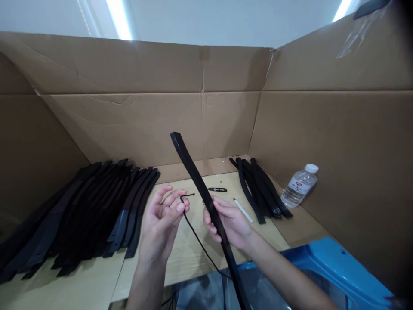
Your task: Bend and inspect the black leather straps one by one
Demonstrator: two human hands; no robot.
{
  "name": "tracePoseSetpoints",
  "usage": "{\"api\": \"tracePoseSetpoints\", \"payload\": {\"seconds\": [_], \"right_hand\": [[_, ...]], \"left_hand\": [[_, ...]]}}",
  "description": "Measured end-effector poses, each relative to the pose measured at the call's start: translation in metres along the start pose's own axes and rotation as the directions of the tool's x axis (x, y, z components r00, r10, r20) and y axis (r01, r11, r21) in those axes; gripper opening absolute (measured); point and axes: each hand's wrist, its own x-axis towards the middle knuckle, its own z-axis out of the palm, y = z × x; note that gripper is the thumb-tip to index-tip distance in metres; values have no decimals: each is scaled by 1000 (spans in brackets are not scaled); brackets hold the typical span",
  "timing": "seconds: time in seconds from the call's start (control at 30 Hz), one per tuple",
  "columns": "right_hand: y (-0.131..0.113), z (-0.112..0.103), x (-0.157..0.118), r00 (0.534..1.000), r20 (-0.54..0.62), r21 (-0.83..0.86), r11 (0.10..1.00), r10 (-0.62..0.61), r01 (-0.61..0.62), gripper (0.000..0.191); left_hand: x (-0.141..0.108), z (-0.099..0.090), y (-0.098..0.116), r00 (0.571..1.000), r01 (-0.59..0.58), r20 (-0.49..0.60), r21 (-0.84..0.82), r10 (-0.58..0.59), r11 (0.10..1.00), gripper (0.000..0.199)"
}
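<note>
Left hand [163, 221], left of centre, pinching black cord [197, 239] near tip, apparently keeping end free. Right hand [230, 220], centre, holding black strip [193, 173] partway along, probably steadying it; strip slanting toward bottom edge. Worktop [90, 286] showing below.

Held strip [193, 172]: lower end cut off by the bottom edge.
Cord [195, 235]: partly hidden behind the held strip, lower centre.
Right hand [229, 218]: partly covered by the held strip.
Strip pile [97, 206], left: overlapping, too hidden to count.
Bottle label [299, 185]: print too small to read.
Dark piece [371, 7], upper right: cut off.
</note>
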Motion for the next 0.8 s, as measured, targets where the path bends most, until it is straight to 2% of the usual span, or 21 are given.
{"api": "tracePoseSetpoints", "payload": {"seconds": [0.17, 0.37, 0.43, 0.53, 0.63, 0.8], "right_hand": [[20, -1, 3, 997, -19, 127, 989, 73, -70, 14], [29, -2, 1, 965, 26, 228, 938, 262, -261, 9], [29, -2, 0, 947, 23, 244, 917, 321, -317, 18], [28, -1, -2, 919, 29, 282, 879, 392, -384, 41], [29, -2, -3, 923, 16, 293, 881, 385, -372, 53], [31, -5, -6, 941, -38, 190, 927, 335, -323, 41]], "left_hand": [[-6, 11, -4, 997, -76, 40, 127, 71, 989, 48], [-18, 23, -1, 987, -120, 142, 301, 80, 946, 49], [-21, 27, 1, 983, -163, 132, 326, 126, 931, 48], [-25, 32, 1, 977, -214, 73, 368, 202, 905, 47], [-28, 34, -4, 978, -200, 29, 407, 206, 891, 46], [-36, 32, -13, 994, -106, 14, 415, 110, 904, 44]]}}
